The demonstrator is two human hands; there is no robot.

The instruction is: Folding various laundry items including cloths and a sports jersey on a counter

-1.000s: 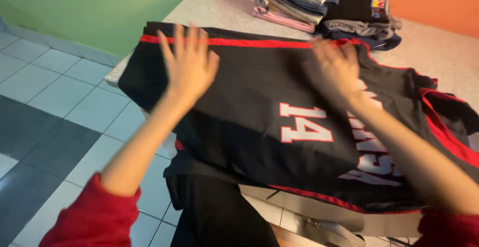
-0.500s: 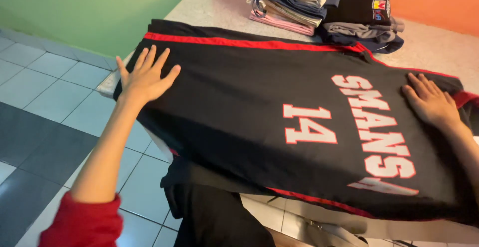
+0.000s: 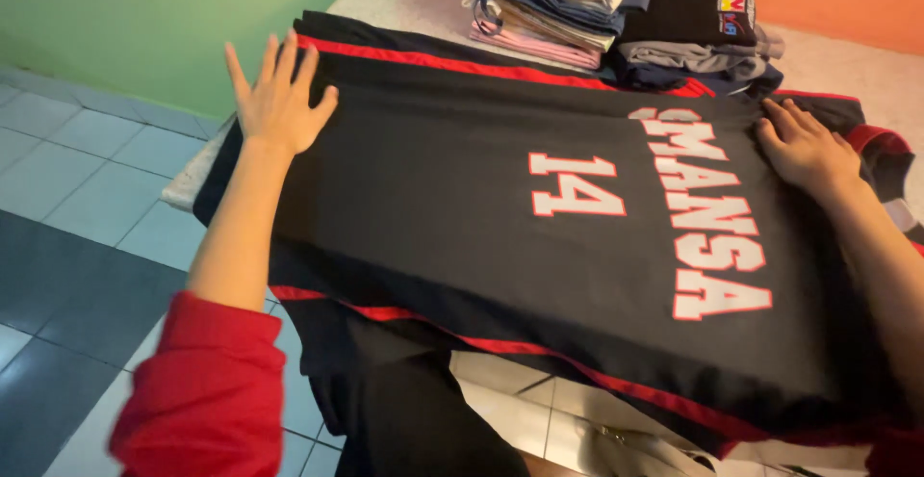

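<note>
A black jersey [image 3: 462,207] with red trim is lying spread flat on the counter [image 3: 847,77], printed side up, covering most of its near part. Its long axis is running along the counter's near edge, from the left end to the right end. The hem, with its red stripe, is pointing toward the left end; the collar end is pointing right, where a red-edged opening is showing. White lettering and a white number are sitting toward the right half. The near side of the jersey is drooping a little over the counter's front edge, and another dark cloth [image 3: 404,400] is hanging below it there.

The left hand [image 3: 277,102] is lying flat on the jersey's hem end near the left edge, fingers spread apart, gripping nothing. The right hand [image 3: 804,148] is pressing palm-down on the collar end near the right edge, fingers loosely extended, also closed on nothing. Both arms are wearing red sleeves [image 3: 207,390].

At the counter's far edge, just beyond the jersey, a stack of folded clothes [image 3: 616,10] is sitting. No containers are in sight. A green wall [image 3: 144,15] and a tiled floor [image 3: 67,246] are lying to the left.
</note>
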